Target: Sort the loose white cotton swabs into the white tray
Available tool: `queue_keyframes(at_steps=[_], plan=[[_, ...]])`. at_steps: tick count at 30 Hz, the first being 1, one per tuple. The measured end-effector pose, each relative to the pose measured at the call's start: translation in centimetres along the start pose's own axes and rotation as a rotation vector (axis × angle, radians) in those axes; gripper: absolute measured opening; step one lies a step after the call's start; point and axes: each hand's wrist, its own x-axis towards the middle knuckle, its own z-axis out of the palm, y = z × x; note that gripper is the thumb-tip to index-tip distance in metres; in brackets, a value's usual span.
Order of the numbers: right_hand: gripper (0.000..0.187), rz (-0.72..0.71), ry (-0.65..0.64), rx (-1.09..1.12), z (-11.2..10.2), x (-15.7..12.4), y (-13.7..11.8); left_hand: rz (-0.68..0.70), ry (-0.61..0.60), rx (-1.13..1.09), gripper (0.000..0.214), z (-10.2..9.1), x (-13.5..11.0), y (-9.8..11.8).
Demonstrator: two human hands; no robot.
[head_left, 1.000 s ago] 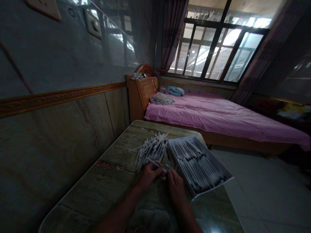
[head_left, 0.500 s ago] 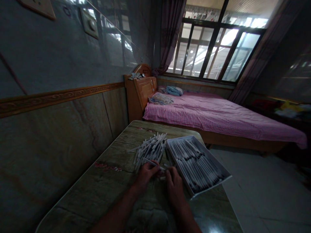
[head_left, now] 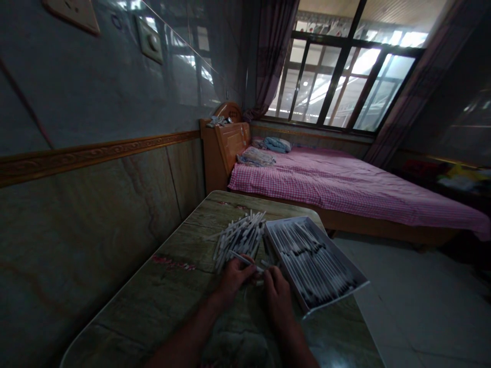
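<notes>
Left hand [head_left: 233, 278]: closed, thumb and fingers pinched on one thin white stick [head_left: 245, 259].
Right hand [head_left: 278, 296]: fingers curled at the stick's other end, just beside the left hand (it was too dark to tell if it gripped).
Stick: held low over the tabletop [head_left: 161, 301], between the pile [head_left: 240, 237] and the box [head_left: 337, 297].
Pile: loose white sticks lay criss-cross, just past the left hand.
Box: flat and white, full of sticks in rows, with its near corner close to the tabletop's edge.
What could go wrong: the thin stick looked easy to drop. A bump from the right arm could push the box off onto the floor [head_left: 402, 306]. A knock could make the pile roll.
</notes>
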Motion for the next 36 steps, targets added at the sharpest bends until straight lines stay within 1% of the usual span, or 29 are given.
queue_keyframes(at_steps=[2,5,8,10,15,20,26,30,32,34,36], plan=[[0.034,0.011,-0.006,-0.018,0.0,0.0,0.2,0.009,-0.03,0.015,0.042,0.0,0.0,0.0],[0.038,0.02,-0.027,-0.022,0.0,0.1,0.3,0.013,-0.028,0.023,0.042,0.0,0.1,0.0],[0.034,0.01,-0.027,0.003,-0.1,0.0,0.0,0.013,0.008,0.017,0.043,0.0,0.1,0.0],[0.031,0.002,-0.026,0.009,-0.1,0.0,-0.1,0.012,0.003,0.02,0.043,0.0,0.1,0.0],[0.038,0.003,-0.019,-0.055,0.0,-0.1,0.2,0.006,-0.045,0.026,0.042,-0.1,0.1,-0.3],[0.04,0.015,-0.065,-0.051,0.0,-0.1,0.3,0.024,-0.026,0.021,0.04,-0.2,0.2,-0.4],[0.042,-0.094,-0.028,-0.114,0.1,0.0,1.0,0.039,-0.098,0.057,0.038,0.0,-0.1,0.0],[0.042,-0.047,-0.05,-0.083,-0.1,0.0,0.4,0.041,-0.063,0.06,0.038,0.0,-0.1,0.0],[0.039,-0.039,-0.04,-0.053,-0.1,-0.2,-0.2,0.05,-0.03,0.055,0.039,0.0,0.0,0.0],[0.03,-0.065,-0.029,-0.025,-0.1,-0.4,-0.7,0.071,0.0,0.053,0.039,-0.1,0.1,0.0],[0.026,-0.113,-0.024,-0.029,0.0,-0.5,-0.8,0.08,0.008,0.063,0.038,-0.1,0.2,0.0]])
